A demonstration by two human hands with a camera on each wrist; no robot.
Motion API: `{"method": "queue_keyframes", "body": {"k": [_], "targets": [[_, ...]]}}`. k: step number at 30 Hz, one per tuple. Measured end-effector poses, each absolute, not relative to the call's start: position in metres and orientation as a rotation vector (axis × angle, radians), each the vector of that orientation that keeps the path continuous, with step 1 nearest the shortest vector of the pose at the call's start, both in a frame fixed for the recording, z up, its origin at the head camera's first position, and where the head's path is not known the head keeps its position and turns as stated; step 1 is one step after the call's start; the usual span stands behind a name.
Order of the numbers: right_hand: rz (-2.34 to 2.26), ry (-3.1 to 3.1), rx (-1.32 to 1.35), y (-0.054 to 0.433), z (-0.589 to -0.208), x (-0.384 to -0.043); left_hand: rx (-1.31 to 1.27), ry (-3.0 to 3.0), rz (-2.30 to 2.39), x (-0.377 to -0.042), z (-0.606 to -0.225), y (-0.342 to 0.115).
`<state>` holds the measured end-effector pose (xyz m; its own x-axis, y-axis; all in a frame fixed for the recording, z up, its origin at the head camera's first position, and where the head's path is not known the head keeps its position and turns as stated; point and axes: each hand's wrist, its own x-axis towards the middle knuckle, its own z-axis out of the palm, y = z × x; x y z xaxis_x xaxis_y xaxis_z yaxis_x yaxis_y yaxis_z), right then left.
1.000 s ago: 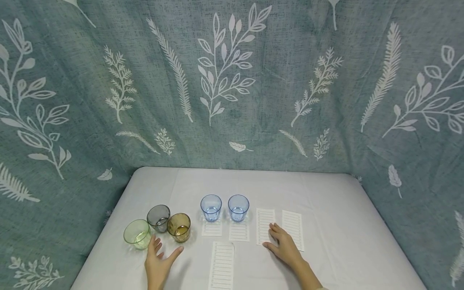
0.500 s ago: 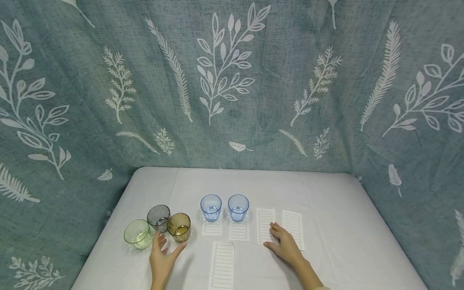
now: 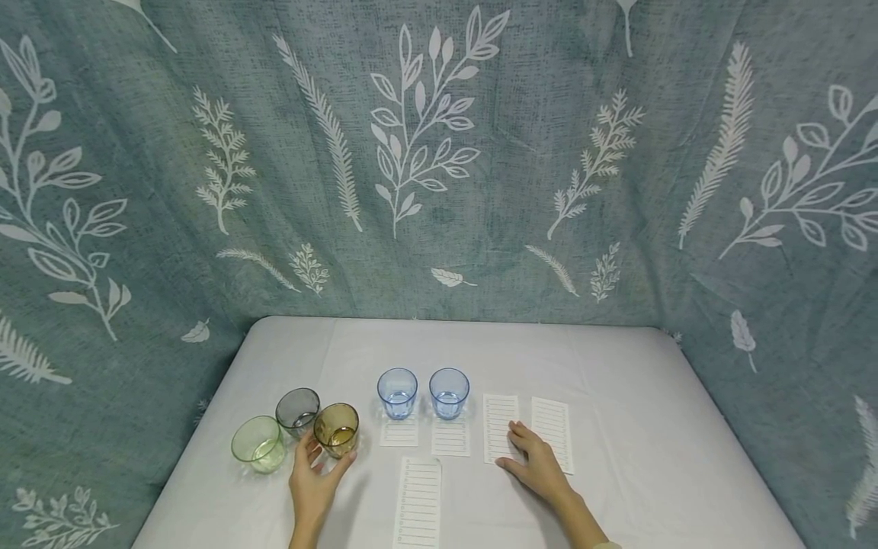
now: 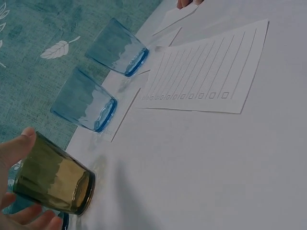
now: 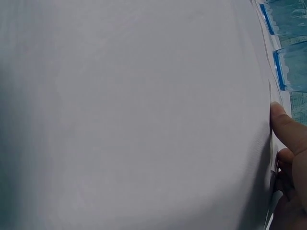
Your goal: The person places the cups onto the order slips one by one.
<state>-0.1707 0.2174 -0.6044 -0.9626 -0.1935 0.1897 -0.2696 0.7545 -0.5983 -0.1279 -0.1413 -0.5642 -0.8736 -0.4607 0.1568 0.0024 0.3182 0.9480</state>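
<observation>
Fingers of the left hand [image 3: 313,482] cupped an amber tumbler [image 3: 337,428], lower left, likely steadying it; the right hand [image 3: 537,463] lay loose.

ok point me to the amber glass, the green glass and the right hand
amber glass [image 4: 58,175], left wrist view, on its side wall
green glass [image 3: 260,444], head view, mid-body
right hand [image 3: 538,463], head view, back of the hand

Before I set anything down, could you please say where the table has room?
The table is bare right of the right hand and rightmost lined sheet, and beyond the blue glasses. It is crowded near the left hand: green glass, grey glass and amber glass.
</observation>
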Motion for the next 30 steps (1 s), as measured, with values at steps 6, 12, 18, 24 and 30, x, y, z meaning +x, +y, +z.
{"method": "queue_keyframes", "body": {"k": [6,12,18,24,30], "targets": [[1.001,-2.839,0.363,0.217,-0.604,-0.172,0.419,-2.132,-1.593,-0.136,-0.571,-0.137],[1.001,-2.840,0.360,0.218,-0.605,-0.172,0.458,-2.130,-1.559,-0.143,-0.574,-0.134],[1.003,-2.828,0.359,0.218,-0.606,-0.172,0.512,-2.102,-1.570,-0.146,-0.574,-0.131],[0.995,-2.828,0.363,0.218,-0.605,-0.171,0.510,-2.055,-1.587,-0.146,-0.575,-0.129],[1.018,-2.840,0.347,0.216,-0.602,-0.170,0.487,-2.046,-1.607,-0.142,-0.573,-0.128]]}}
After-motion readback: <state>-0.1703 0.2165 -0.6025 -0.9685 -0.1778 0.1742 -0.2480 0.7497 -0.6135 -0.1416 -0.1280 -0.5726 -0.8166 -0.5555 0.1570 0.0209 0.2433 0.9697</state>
